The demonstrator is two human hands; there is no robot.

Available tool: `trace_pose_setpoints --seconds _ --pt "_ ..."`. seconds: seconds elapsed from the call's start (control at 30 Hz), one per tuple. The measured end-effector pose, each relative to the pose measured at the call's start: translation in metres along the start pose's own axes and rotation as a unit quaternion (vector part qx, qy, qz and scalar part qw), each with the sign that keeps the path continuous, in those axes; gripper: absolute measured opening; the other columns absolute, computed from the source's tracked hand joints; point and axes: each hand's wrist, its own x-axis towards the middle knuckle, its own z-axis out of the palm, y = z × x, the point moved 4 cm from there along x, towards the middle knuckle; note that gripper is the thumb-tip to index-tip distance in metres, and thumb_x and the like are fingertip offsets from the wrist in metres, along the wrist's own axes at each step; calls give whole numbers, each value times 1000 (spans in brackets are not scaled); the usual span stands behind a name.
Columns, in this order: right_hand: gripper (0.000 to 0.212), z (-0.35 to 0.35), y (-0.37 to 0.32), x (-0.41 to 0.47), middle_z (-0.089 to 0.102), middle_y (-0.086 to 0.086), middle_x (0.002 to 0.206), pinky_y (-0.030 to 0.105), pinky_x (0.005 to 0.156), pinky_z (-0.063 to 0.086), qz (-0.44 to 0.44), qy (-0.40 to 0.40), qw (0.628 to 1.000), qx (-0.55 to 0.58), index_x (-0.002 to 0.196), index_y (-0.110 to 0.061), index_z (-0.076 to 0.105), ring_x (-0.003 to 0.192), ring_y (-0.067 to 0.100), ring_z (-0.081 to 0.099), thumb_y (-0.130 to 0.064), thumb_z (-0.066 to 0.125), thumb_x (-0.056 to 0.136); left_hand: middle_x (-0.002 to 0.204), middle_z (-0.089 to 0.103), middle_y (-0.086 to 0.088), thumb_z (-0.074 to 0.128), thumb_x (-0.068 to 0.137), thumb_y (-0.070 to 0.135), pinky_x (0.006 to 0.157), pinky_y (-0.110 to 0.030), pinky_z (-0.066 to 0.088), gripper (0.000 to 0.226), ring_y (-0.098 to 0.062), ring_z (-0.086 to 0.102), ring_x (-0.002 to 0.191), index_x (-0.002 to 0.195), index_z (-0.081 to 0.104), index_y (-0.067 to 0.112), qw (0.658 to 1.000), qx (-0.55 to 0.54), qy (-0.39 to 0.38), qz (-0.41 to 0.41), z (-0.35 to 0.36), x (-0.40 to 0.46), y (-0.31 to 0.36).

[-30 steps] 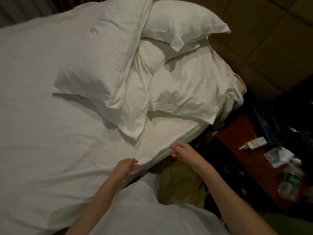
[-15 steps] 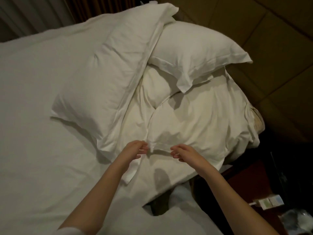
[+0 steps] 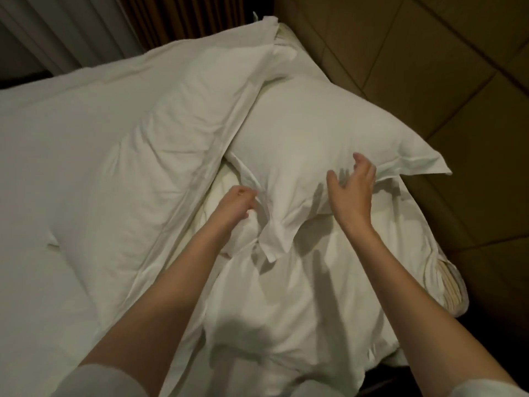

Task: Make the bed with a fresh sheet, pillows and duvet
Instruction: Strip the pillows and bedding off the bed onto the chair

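Here the left hand (image 3: 239,203) pinches the top pillow's (image 3: 323,138) flap; right hand (image 3: 353,187) hovers, grip open.

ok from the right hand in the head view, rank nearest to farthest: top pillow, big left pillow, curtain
1. Top pillow: right under the right hand, whose fingers spread over its near edge.
2. Big left pillow: across the bed to the left, beyond the left hand.
3. Curtain: far top left, behind the bed.
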Motion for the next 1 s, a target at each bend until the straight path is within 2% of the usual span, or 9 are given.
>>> trace_pose_setpoints --seconds 0.27,0.33,0.4,0.47,0.57,0.67,0.77,0.87,1.0 --pt "63 52 -43 121 23 11 153 45 119 6 -88 -87 974 -189 148 -12 24 143 30 14 -38 46 95 113 54 -4 54 92 45 79 -32 45 58 -19 56 100 135 43 7 996 -21 61 -63 -13 89 49" --pt "62 67 -47 145 24 11 153 49 118 0 -95 -108 962 -230 147 -12 26 144 30 12 -40 43 95 114 56 -4 57 87 54 83 -33 45 67 -21 56 105 135 43 9 994 -26 73 -81 -5 106 51" --pt "61 76 -46 174 25 11 153 53 116 -3 -91 -114 955 -256 146 -13 29 144 30 12 -44 39 95 134 51 -6 61 77 65 97 -35 43 88 -24 51 119 140 39 8 991 -6 92 -96 4 123 54" --pt "61 78 -41 206 27 11 152 55 116 0 -71 -120 951 -277 145 -14 32 142 32 16 -48 36 95 151 30 -11 59 69 74 110 -45 32 111 -29 34 136 149 20 8 985 39 115 -121 10 139 56" --pt "64 74 -29 256 30 13 151 54 115 11 -30 -133 942 -306 146 -14 33 140 34 23 -54 32 95 157 9 -15 51 79 71 116 -48 19 108 -33 16 143 151 1 8 972 99 160 -143 13 165 64" --pt "75 74 -11 300 32 12 152 49 111 22 19 -175 935 -306 148 -17 32 139 36 28 -64 28 90 156 16 -14 52 69 82 116 -46 20 119 -32 21 142 152 7 8 973 34 181 -138 10 201 61" --pt "95 85 6 336 40 11 148 44 107 34 72 -217 937 -265 145 -16 38 131 34 41 -78 26 74 151 36 -5 55 41 96 114 -42 29 135 -25 38 136 149 30 19 978 -34 178 -99 6 235 50" --pt "98 101 19 359 40 8 149 39 102 34 111 -243 938 -222 146 -14 36 130 31 45 -82 34 76 155 27 2 54 73 77 119 -35 14 97 -19 25 143 150 30 22 979 -11 199 -35 -1 249 43" --pt "107 119 48 380 39 2 150 37 98 32 138 -272 932 -197 148 -24 35 131 28 43 -92 39 65 159 18 4 57 65 80 120 -35 6 108 -17 14 147 151 21 26 970 21 242 -23 -7 259 30"
